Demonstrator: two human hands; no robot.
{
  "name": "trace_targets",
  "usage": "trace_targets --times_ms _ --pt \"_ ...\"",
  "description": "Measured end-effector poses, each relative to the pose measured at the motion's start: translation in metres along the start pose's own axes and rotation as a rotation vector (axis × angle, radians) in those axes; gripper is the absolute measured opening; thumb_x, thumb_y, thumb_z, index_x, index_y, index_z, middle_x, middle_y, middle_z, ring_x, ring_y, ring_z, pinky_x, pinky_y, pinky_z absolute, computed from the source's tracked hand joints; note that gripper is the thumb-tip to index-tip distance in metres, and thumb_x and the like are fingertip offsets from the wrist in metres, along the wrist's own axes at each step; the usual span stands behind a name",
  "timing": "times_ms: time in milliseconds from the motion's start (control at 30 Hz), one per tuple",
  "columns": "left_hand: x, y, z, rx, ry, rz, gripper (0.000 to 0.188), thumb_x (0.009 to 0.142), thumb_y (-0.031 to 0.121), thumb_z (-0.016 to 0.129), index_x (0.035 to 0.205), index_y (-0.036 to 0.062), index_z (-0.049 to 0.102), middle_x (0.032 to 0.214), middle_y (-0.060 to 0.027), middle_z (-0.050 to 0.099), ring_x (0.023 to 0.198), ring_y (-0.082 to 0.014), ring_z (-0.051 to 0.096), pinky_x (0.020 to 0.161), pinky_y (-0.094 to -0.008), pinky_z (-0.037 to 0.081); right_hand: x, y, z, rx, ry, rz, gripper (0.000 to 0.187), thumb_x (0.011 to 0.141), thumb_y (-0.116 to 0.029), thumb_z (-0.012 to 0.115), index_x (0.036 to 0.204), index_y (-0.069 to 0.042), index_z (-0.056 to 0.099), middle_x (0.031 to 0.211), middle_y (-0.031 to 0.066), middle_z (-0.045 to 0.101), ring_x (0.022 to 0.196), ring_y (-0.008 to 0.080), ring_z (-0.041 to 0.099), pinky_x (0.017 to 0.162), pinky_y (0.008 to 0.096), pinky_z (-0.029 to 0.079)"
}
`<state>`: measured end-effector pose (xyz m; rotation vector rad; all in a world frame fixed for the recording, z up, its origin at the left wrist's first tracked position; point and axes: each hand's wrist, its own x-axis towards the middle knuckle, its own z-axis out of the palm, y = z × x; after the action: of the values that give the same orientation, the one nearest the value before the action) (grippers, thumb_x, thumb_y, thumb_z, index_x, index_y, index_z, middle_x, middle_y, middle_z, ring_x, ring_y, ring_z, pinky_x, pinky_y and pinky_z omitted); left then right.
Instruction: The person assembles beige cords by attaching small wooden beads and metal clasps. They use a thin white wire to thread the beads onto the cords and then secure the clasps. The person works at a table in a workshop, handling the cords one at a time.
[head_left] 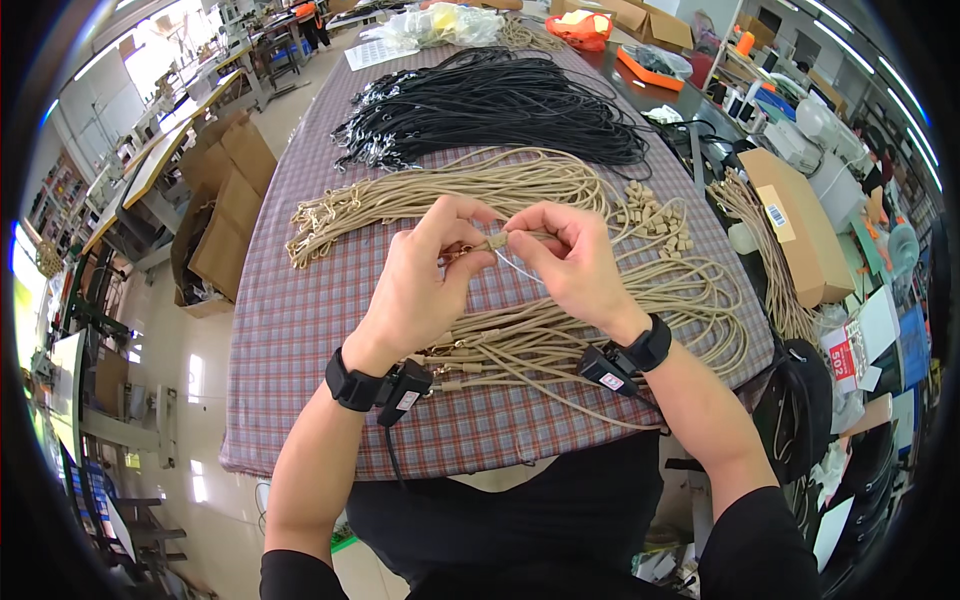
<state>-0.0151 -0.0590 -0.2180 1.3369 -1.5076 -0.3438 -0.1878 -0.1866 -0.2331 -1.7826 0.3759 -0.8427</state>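
Above the table, my left hand (420,275) is closed in a pinch on a tan cord, with a gold-coloured metal clasp partly hidden among its fingers. Fingertips of my right hand (578,262) are closed on the same cord, close to the left ones. Between the two hands shows a small tan cord stopper (492,242). A thin white strand (520,269) curves down from beside the right fingertips. Below the hands lies a bundle of tan cords (540,340) with gold clasps. Beyond them is another tan bundle (400,200), and loose tan stoppers (655,215) are heaped at its right.
A checked cloth (290,370) covers the table. Black cords (500,105) with silver clasps lie at the far end, before clear plastic bags (445,25). Cardboard boxes stand on the floor at left (225,220) and at the right (800,225). Black wrist straps hold small devices with cables.
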Motion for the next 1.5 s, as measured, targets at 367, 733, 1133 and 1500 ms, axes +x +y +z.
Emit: trace_targets --times_ms 367,733,1133,1500 --pt "-0.001 -0.002 0.0 -0.01 0.018 -0.028 0.036 0.091 -0.013 0.071 0.125 -0.0028 0.064 0.098 -0.0071 0.076 0.086 -0.0111 0.069 0.081 -0.0274 0.057 0.001 -0.006 0.001 0.0 -0.048 0.025 0.012 0.1 -0.008 0.073 0.103 0.003 0.079 0.083 -0.0007 0.072 0.065 0.0009 0.051 0.057 0.0233 0.041" --pt "0.003 -0.006 -0.001 -0.054 0.032 -0.101 0.02 0.093 -0.006 0.074 0.113 -0.0035 0.075 0.1 -0.0057 0.078 0.086 -0.0112 0.069 0.079 -0.0275 0.057 0.003 0.003 -0.003 -0.159 -0.085 -0.238 0.009 0.096 -0.005 0.075 0.099 0.003 0.074 0.085 0.0093 0.072 0.075 0.0184 0.066 0.069 0.0339 0.051" --pt "0.003 -0.013 -0.004 -0.245 -0.021 -0.294 0.015 0.103 -0.002 0.062 0.113 -0.0053 0.072 0.097 -0.0071 0.078 0.078 -0.0078 0.066 0.072 -0.0245 0.056 0.0 -0.002 -0.008 -0.294 -0.052 -0.402 0.007 0.095 -0.001 0.075 0.101 0.001 0.073 0.087 0.0087 0.068 0.076 0.0201 0.065 0.066 0.0329 0.049" --pt "0.0 -0.013 0.003 -0.183 -0.042 -0.254 0.001 0.105 0.0 0.063 0.105 -0.0004 0.063 0.089 0.0016 0.067 0.077 -0.0023 0.052 0.066 -0.0222 0.041 -0.001 -0.012 -0.007 -0.235 -0.025 -0.288 0.007 0.094 -0.002 0.075 0.099 0.002 0.075 0.085 0.012 0.073 0.071 0.0215 0.068 0.065 0.0327 0.053"
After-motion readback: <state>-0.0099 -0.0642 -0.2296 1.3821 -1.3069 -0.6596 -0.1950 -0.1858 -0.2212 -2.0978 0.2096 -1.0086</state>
